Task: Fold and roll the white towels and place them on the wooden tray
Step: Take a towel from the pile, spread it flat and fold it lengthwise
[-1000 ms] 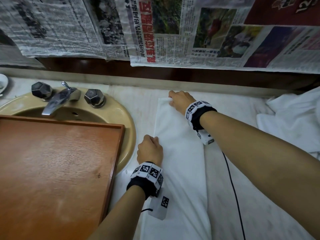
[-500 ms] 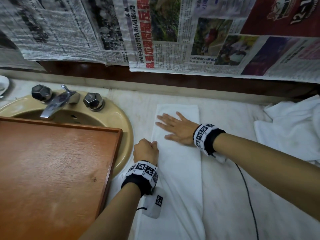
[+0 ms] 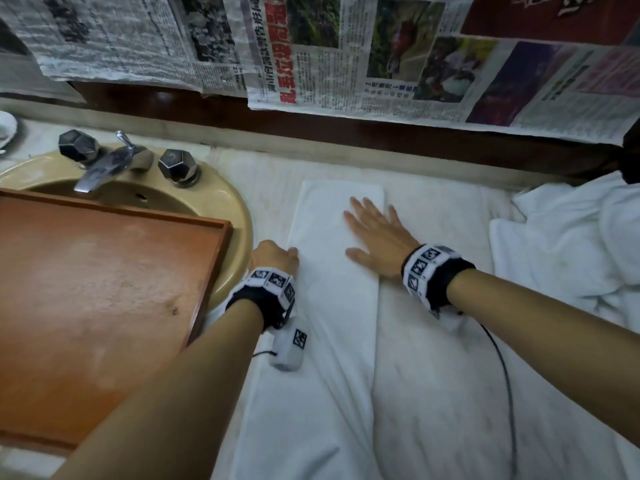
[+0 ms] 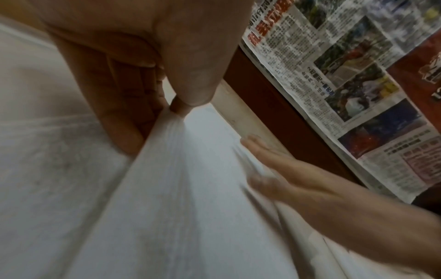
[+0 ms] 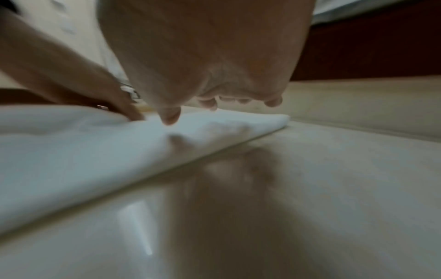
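Note:
A white towel (image 3: 332, 306), folded into a long narrow strip, lies on the pale counter and runs from the back wall toward me. My left hand (image 3: 275, 254) pinches its left edge about midway; in the left wrist view the thumb and fingers (image 4: 177, 107) nip the cloth (image 4: 167, 188). My right hand (image 3: 375, 237) lies flat on the far part of the strip with fingers spread; the right wrist view shows the towel (image 5: 119, 136) under it. The wooden tray (image 3: 104, 299) sits over the sink to the left, with nothing on it.
A beige sink (image 3: 228, 202) with a metal faucet (image 3: 104, 164) lies under the tray's far end. A heap of white towels (image 3: 571, 251) lies at the right. Newspaper sheets (image 3: 346, 50) hang on the back wall. A black cable (image 3: 505, 375) trails from my right wrist.
My right hand let go of the towel's far left corner, opened flat and slid along the strip toward its right side. My left hand kept its pinch on the left edge.

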Motion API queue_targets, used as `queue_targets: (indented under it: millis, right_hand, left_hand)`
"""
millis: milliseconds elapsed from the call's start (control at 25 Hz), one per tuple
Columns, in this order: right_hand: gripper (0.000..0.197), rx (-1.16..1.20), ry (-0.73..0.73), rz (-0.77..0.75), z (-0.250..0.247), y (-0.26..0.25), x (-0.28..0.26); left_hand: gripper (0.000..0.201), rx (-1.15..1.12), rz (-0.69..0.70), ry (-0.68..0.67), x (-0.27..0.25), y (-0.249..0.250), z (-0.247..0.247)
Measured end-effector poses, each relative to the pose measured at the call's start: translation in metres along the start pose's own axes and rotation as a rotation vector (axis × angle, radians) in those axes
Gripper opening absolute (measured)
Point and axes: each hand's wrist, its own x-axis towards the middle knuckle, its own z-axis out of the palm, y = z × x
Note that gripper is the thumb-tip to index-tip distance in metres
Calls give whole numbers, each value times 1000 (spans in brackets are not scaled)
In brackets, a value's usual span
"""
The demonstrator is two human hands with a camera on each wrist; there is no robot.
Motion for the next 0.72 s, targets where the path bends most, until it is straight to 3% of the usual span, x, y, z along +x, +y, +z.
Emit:
queue_targets:
  millis: [40,120,200,320,400,520,600,720]
  right_hand:
    - [70,11,-3,-88,8,-11,-21]
    - [62,139,-26,-103,29,-34,-67]
    - [46,240,103,-84,51,-52,-105]
    - [25,303,213,-6,74,-71,-145]
    - [29,319,158,85,85,-83,-167]
    - [44,265,63,214,93,-95,-184]
    - [48,230,32,251,95,-102,-189]
    - [48,213,-18,282,95,-106,-190]
  left_hand:
    - [37,18,-2,-11,-3,3,-3]
    - [35,38,-11,-51,-12,9,-12]
    - [36,43,10,-34,-22,11,-18]
    - [15,68,271,103,-60,3,-26]
    - [3,73,449,-100,-105,-17,-26]
    - [10,353,586,-512,-167,-46,-20]
    - [16,564,650,-547,-189,-58,-9]
    - [29,657,720,-447,-194,-74,8]
